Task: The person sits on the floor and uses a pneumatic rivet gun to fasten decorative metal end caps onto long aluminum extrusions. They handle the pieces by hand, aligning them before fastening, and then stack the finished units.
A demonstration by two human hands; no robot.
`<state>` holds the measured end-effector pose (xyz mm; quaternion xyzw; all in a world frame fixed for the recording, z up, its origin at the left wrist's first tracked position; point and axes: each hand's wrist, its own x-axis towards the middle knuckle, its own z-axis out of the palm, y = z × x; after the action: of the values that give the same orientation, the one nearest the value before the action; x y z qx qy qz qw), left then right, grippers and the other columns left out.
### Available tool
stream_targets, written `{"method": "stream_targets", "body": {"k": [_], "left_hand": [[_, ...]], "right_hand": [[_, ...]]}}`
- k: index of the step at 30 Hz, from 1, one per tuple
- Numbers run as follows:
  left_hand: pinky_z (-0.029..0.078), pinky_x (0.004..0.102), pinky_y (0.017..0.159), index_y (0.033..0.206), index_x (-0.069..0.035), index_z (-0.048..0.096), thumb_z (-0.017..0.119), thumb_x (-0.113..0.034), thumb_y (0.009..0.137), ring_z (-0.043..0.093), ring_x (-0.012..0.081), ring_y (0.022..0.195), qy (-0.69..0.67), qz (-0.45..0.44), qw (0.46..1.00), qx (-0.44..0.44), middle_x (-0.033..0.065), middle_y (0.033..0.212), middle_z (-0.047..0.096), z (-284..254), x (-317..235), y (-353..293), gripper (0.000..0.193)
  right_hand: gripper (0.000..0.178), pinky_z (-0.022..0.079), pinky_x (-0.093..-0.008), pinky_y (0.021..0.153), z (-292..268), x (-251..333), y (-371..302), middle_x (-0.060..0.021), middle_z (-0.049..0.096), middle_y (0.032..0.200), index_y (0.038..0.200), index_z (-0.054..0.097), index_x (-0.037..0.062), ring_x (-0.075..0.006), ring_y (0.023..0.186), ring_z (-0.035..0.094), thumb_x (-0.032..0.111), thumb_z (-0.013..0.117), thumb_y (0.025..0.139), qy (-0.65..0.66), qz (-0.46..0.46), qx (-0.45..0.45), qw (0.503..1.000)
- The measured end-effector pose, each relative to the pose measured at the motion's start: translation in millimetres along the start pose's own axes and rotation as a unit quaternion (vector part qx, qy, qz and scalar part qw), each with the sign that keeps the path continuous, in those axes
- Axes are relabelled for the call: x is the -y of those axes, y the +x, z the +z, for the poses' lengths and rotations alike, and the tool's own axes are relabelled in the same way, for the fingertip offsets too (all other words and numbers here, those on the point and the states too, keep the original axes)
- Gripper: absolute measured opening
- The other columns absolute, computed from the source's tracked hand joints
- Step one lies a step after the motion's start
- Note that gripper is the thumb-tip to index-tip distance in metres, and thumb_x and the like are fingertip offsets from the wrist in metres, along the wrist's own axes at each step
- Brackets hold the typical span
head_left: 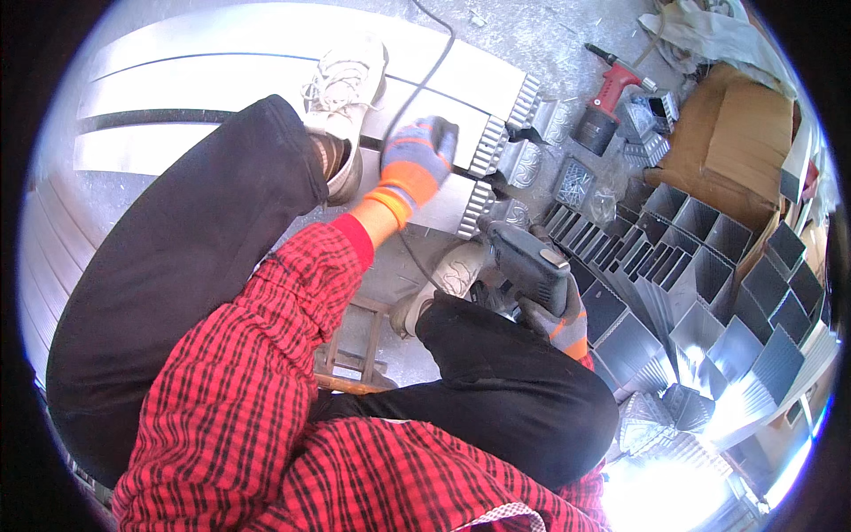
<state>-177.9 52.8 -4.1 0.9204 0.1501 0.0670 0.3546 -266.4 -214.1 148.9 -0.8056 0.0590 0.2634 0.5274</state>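
1. Head view, left hand. The gloved left hand (pixel 418 152) is set over the white panels (pixel 213 84), beside a dark cable (pixel 451 40). It is blurred; whether its fingers are apart, together or closed on the cable cannot be told.

2. Head view, right hand. The gloved right hand (pixel 561 321) is clamped on the grey-black power tool (pixel 529 264), which lies near the panels' ribbed ends (pixel 487 146) and above the right knee. The tool's lower part is hidden.

3. Hazard, cable. The cable crosses the panels and passes close to the left hand and the right shoe (pixel 458 270); slack caught by either could jerk the tool, if the cable feeds it, as seems likely.

4. Hazard, tool. With the working end out of sight near shoe and knee, a slip or an unintended start could strike leg or panel.

5. Hazard, panels. The left shoe (pixel 344 93) rests on them; uneven foot pressure could shift, dent or scuff their pale faces.

6. Hazard, surroundings. The stacked metal profiles (pixel 631 332) stand just beside the right hand; a backward swing could knock them or cut the glove. The tray of small fasteners (pixel 574 183) could spill if nudged.
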Motion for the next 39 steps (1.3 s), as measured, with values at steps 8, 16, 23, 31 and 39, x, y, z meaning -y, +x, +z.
{"method": "stream_targets", "body": {"k": [8, 16, 23, 31, 39], "left_hand": [[0.041, 0.0428, 0.088, 0.1, -0.009, 0.06, 0.066, -0.031, 0.077, 0.057, 0.0312, 0.097, -0.421, 0.222, 0.86, 0.185, 0.0113, 0.101, 0.061, -54.0, -123.3, -58.6, 0.032], [0.029, 0.047, 0.099, 0.107, -0.012, 0.056, 0.07, -0.043, 0.072, 0.048, 0.0311, 0.11, -0.358, 0.134, 0.913, 0.143, 0.0128, 0.111, 0.054, -37.9, -130.2, -90.4, 0.048], [0.034, 0.0463, 0.094, 0.099, -0.012, 0.057, 0.069, -0.041, 0.073, 0.051, 0.0329, 0.102, -0.349, 0.111, 0.92, 0.14, 0.012, 0.104, 0.056, -34.5, -131.0, -93.3, 0.04], [0.036, 0.0453, 0.089, 0.095, -0.011, 0.057, 0.069, -0.033, 0.072, 0.051, 0.0331, 0.096, -0.37, 0.099, 0.918, 0.104, 0.0109, 0.098, 0.056, -37.2, -126.4, -92.4, 0.034], [0.037, 0.0454, 0.085, 0.093, -0.011, 0.056, 0.07, -0.031, 0.071, 0.05, 0.0338, 0.094, -0.426, 0.082, 0.895, 0.103, 0.0112, 0.096, 0.056, -36.3, -124.7, -94.0, 0.033]], "right_hand": [[0.058, 0.049, -0.0302, 0.081, -9.4, -6.5, 4.0, -0.0092, 0.061, 0.108, 0.129, 0.045, 0.0023, -0.0182, 0.096, 0.061, 0.01, 0.069, 0.077, -0.201, -0.017, 0.033, 0.979], [0.048, 0.047, -0.0319, 0.089, -20.9, -24.1, 1.7, -0.0121, 0.054, 0.12, 0.13, 0.043, 0.0015, -0.0188, 0.109, 0.056, 0.016, 0.061, 0.088, -0.272, -0.029, 0.11, 0.956], [0.049, 0.052, -0.0383, 0.076, -23.2, -49.3, 6.3, -0.0115, 0.06, 0.099, 0.107, 0.054, 0.0113, -0.0317, 0.091, 0.064, 0.025, 0.079, 0.068, -0.225, -0.027, 0.072, 0.971], [0.035, 0.049, -0.031, 0.08, 1.4, 18.3, 19.5, -0.0082, 0.06, 0.102, 0.103, 0.055, 0.0065, -0.022, 0.096, 0.06, 0.017, 0.073, 0.074, -0.285, -0.086, 0.104, 0.949], [0.034, 0.047, -0.0277, 0.075, -1.9, -10.2, 37.0, -0.003, 0.056, 0.086, 0.091, 0.052, 0.0038, -0.0155, 0.082, 0.056, 0.011, 0.077, 0.07, -0.128, -0.025, 0.132, 0.983]]}}
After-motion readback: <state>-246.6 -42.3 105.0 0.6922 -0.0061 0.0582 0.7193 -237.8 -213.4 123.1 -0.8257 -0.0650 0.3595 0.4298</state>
